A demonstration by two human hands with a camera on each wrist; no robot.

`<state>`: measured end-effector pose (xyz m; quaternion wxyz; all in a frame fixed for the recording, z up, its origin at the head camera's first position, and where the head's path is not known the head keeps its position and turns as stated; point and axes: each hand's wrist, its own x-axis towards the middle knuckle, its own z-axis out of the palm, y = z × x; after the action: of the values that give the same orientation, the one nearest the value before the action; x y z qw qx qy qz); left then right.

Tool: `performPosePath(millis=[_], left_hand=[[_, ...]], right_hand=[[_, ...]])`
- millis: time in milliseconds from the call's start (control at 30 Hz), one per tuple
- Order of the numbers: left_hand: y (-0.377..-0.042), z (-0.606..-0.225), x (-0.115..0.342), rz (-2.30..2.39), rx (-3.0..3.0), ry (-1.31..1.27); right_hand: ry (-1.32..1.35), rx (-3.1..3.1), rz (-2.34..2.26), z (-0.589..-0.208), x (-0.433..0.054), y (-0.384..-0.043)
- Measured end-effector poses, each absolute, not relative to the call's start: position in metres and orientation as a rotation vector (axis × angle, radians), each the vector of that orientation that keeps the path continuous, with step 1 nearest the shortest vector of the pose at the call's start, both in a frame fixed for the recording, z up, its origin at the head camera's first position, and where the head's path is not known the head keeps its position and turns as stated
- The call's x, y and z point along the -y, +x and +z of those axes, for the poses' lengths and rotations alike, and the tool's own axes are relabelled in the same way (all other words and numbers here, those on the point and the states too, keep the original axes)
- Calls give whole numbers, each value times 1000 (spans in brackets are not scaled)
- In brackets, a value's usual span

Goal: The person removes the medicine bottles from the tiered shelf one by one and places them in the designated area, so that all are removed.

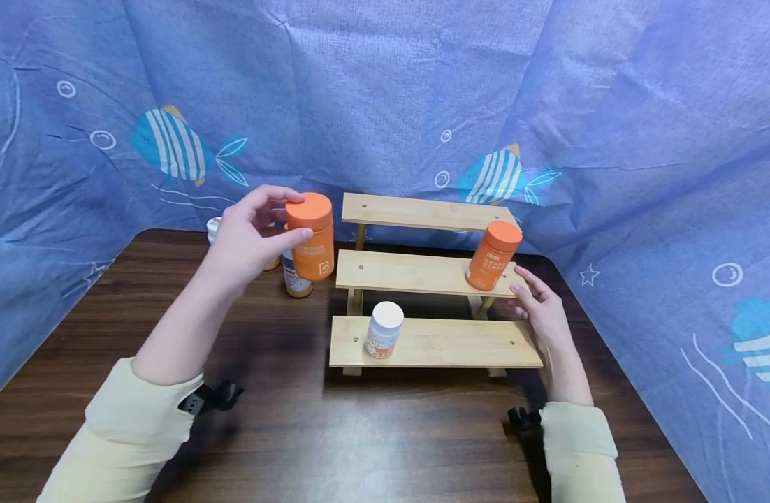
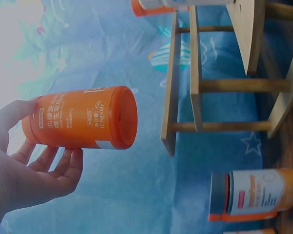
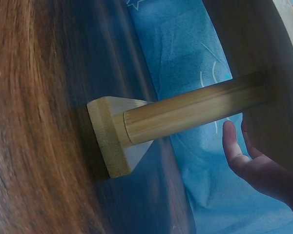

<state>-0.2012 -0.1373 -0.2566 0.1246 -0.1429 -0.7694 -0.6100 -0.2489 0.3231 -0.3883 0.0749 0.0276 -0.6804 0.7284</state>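
Note:
My left hand [image 1: 247, 234] holds an orange bottle [image 1: 316, 248] with an orange lid, in the air left of the stepped wooden rack [image 1: 416, 271]. In the left wrist view this bottle [image 2: 83, 117] lies sideways, its base facing away from the hand [image 2: 39, 180]. My right hand [image 1: 542, 311] is at the right end of the rack's middle shelf, fingers loosely bent; firm contact is not clear. A second orange bottle [image 1: 493, 257] stands on that shelf's right end. On the bottom shelf, towards the left, stands a white bottle [image 1: 385, 330].
Behind the held bottle, more bottles stand on the dark wooden table [image 1: 284, 433], partly hidden, among them a white-and-orange bottle [image 2: 259, 192]. The rack's top shelf [image 1: 423, 212] is at the back. A blue fish-print cloth [image 1: 385, 91] hangs behind the table.

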Motion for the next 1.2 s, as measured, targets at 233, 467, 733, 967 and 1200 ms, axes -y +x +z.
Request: performPosePath(millis=[233,467,733,967,1200], left_hand=[[-203,-265,155,-1718,2203,-398],[-207,-277,171,-1618,2243,-355],[-214,-291,190,-1514,2325,-259],[-220,-306,203,-1465,2379,-202],[-231,-322,215,-1412,2443,-194]], right_hand=[[65,2066,2158,-387,-323,-249],[55,2060,2170,-388,-324,-249],[75,2053,2184,-389,-325,-251],[49,2090,2136,-389,-325,-251],[53,2074,2149,-389,-326,-251]])
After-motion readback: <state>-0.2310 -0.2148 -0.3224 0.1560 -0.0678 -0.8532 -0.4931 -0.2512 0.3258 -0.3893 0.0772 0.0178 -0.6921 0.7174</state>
